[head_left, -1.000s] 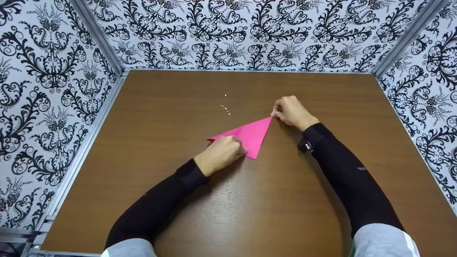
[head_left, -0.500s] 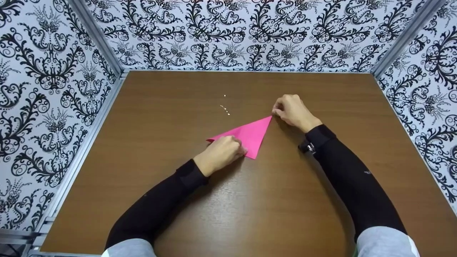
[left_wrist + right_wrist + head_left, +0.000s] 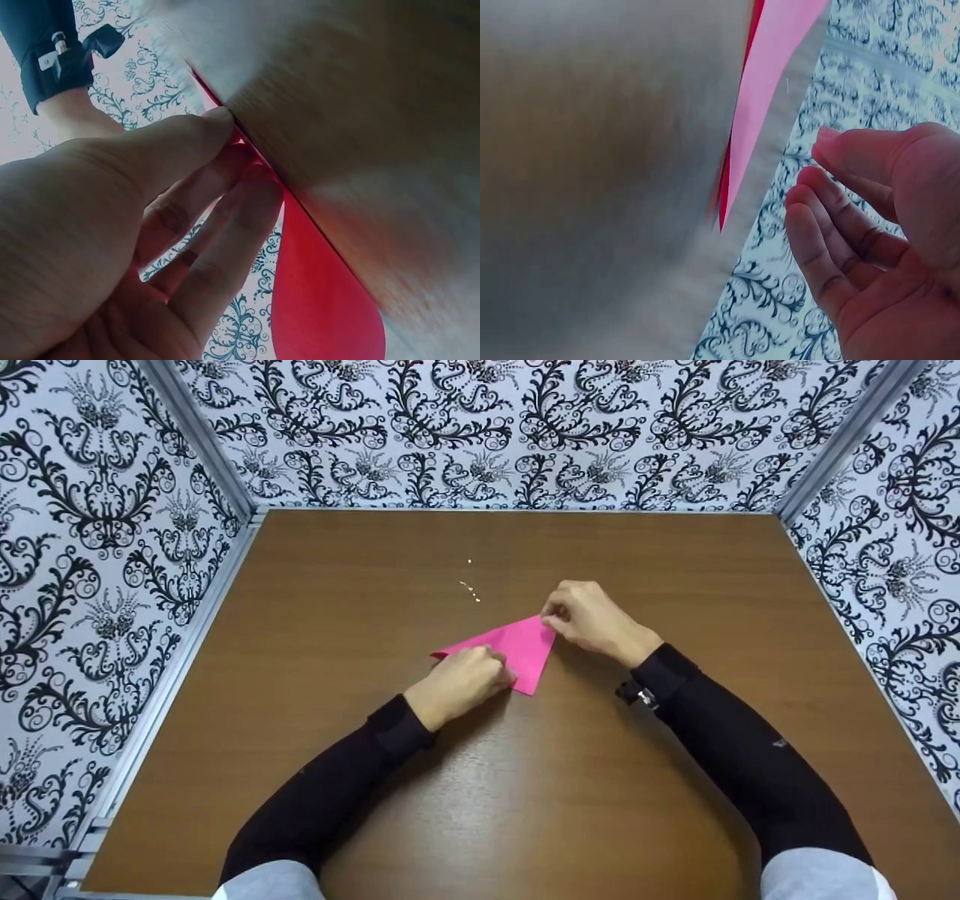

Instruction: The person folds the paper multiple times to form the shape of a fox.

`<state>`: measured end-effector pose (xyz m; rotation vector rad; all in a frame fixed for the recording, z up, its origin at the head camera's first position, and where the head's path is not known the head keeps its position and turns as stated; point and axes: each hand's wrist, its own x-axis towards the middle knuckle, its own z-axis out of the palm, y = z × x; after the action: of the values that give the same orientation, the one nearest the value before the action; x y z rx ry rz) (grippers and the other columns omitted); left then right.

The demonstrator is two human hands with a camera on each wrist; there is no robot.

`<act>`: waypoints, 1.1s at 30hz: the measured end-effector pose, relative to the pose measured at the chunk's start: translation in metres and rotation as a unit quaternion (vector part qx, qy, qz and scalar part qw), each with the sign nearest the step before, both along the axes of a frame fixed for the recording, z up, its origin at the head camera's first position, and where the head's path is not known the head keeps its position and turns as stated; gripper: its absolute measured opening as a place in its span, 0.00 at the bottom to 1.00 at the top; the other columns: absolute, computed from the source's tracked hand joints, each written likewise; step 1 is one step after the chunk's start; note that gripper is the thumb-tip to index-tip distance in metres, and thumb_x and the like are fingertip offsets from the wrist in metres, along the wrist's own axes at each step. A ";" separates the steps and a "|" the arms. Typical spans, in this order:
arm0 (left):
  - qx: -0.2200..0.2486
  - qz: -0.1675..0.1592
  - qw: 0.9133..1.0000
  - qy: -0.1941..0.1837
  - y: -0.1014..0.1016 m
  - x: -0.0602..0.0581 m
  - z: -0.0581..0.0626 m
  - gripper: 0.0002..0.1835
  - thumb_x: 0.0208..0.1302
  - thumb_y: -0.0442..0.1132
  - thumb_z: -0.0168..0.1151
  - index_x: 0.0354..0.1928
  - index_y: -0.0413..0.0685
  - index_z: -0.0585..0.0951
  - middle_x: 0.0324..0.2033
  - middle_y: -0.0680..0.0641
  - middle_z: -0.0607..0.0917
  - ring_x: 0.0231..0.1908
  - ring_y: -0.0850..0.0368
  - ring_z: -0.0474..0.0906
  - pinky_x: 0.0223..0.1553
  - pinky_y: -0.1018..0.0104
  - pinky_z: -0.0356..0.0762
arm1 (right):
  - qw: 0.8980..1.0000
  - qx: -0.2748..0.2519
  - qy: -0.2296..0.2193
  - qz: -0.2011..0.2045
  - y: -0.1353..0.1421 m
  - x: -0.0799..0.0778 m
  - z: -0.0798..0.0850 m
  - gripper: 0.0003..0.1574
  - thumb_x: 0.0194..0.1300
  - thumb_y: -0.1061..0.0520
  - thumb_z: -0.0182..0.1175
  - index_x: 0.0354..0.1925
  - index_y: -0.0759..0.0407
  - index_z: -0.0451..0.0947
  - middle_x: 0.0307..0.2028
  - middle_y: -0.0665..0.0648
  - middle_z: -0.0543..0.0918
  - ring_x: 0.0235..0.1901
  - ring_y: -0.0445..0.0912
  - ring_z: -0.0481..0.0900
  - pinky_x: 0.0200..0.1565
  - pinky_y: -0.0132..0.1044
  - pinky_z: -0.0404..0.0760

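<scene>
A sheet of pink paper [image 3: 529, 651], folded into a triangle, lies on the wooden table. My left hand [image 3: 463, 681] covers its near left part. In the left wrist view the left thumb and fingers [image 3: 259, 187] grip the paper's edge, and a rounded pink fold [image 3: 322, 300] bulges beyond them. My right hand [image 3: 600, 622] is by the paper's upper right corner and hides that tip in the head view. In the right wrist view its loosely bent fingers [image 3: 829, 240] are apart from the pointed paper tip [image 3: 739, 157], with nothing between them and the thumb.
Several small white specks [image 3: 470, 590] lie on the wooden table [image 3: 337, 585] beyond the paper. Patterned black-and-white walls [image 3: 450, 435] with grey metal posts surround the table's back and sides. Both forearms wear black sleeves [image 3: 742, 735].
My right hand has come left and nearer to me, from the very tip of the paper's upper right corner to over it. My left hand and the paper have stayed almost still.
</scene>
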<state>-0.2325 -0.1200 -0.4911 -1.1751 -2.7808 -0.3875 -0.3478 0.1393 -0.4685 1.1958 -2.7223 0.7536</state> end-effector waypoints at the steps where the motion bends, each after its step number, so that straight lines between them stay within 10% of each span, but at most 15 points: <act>1: 0.000 -0.001 1.000 0.000 0.000 0.000 0.000 0.14 0.83 0.31 0.68 0.35 0.44 0.94 0.33 0.42 0.91 0.30 0.52 0.80 0.37 0.55 0.88 | 1.000 -0.001 -0.001 0.007 -0.001 0.003 -0.001 0.06 0.76 0.63 0.77 0.47 0.67 0.95 0.41 0.65 0.94 0.41 0.58 0.92 0.47 0.50 0.95; 33: 0.029 -0.058 0.998 -0.025 -0.010 -0.012 -0.003 0.07 0.82 0.35 0.75 0.42 0.45 0.97 0.35 0.45 0.94 0.36 0.54 0.87 0.41 0.60 0.89 | 0.998 0.027 -0.039 0.043 -0.016 0.047 -0.019 0.02 0.72 0.64 0.81 0.43 0.63 0.97 0.43 0.63 0.93 0.45 0.55 0.91 0.49 0.53 0.93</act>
<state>-0.2449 -0.1303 -0.4942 -1.3352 -2.7299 -0.5099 -0.3009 0.1229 -0.4878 1.3307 -2.7870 0.7564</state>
